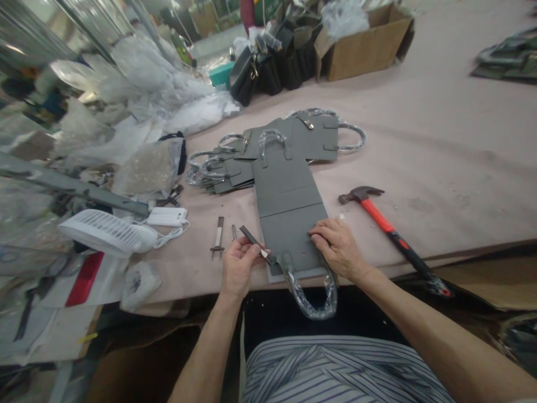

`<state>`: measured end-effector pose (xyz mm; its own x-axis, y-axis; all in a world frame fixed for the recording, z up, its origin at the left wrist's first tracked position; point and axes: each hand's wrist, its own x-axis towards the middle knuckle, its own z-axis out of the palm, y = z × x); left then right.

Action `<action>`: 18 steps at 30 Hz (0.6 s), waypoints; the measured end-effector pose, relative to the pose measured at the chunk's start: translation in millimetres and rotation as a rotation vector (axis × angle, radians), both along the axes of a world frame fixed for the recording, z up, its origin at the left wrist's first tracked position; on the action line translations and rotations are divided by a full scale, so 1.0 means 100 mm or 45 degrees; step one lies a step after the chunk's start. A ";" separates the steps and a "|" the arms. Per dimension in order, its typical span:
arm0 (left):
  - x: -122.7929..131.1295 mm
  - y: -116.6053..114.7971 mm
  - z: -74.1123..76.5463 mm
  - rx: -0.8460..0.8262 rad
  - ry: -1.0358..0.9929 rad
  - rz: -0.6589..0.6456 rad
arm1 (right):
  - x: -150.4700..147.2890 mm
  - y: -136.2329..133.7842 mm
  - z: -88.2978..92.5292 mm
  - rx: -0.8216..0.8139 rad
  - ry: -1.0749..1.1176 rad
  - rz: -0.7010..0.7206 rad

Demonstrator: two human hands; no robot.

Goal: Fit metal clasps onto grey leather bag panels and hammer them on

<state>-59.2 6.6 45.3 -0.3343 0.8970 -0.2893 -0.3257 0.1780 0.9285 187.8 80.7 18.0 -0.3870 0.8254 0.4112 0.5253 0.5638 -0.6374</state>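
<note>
A grey bag panel (289, 193) lies lengthwise at the table's front, with a plastic-wrapped handle at each end. The near handle (312, 310) hangs over the front edge. Between thumb and fingers, my left hand (238, 266) pinches a flat dark metal punch (250, 235) with a white band. Its lower end points at the panel's left side by the handle base; whether it touches cannot be told. My right hand (338, 249) rests on the panel's right side, fingers bent and pressed together. Anything small under those fingertips is hidden.
Right of the panel lies a claw hammer (386, 224) with a red and black handle. A pronged tool (218, 238) lies to the left, near a white fan (109, 230). More grey bag panels (312, 140) are piled behind. Farther back are black bags (268, 67) and a cardboard box (364, 53).
</note>
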 end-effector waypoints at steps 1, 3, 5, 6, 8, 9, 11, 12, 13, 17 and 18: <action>0.10 0.00 -0.01 0.046 -0.053 0.015 | 0.00 0.00 0.00 -0.008 -0.001 -0.001; 0.28 0.00 -0.02 0.124 -0.103 0.033 | 0.00 -0.01 0.00 -0.019 -0.001 -0.003; 0.40 0.02 -0.04 0.179 -0.062 0.034 | 0.00 -0.01 0.00 -0.022 -0.002 -0.006; 0.45 0.02 -0.04 0.200 -0.011 0.033 | 0.00 -0.01 0.00 -0.023 -0.002 -0.007; 0.51 0.03 -0.04 0.237 0.138 0.033 | 0.00 -0.01 0.00 -0.027 -0.003 -0.008; 0.53 0.03 -0.04 0.254 0.221 0.031 | 0.00 -0.01 0.00 -0.027 -0.006 -0.008; 0.56 0.01 -0.03 0.283 0.365 0.032 | 0.00 -0.02 0.01 -0.029 -0.017 -0.007; 0.56 0.00 -0.03 0.291 0.421 0.034 | 0.00 -0.02 0.01 -0.031 -0.022 -0.007; 0.56 -0.01 -0.04 0.297 0.460 0.040 | 0.00 -0.02 0.01 -0.034 -0.025 -0.006; 0.49 -0.05 -0.11 0.308 0.491 0.009 | 0.01 -0.03 0.03 -0.041 -0.018 -0.014; 0.46 -0.06 -0.13 0.303 0.483 -0.018 | 0.01 -0.03 0.03 -0.038 -0.017 -0.014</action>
<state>-12.9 0.9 31.8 -0.3640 0.9290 0.0666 0.0467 -0.0532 0.9975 188.4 77.9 21.5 -0.3835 0.8414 0.3809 0.5400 0.5388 -0.6466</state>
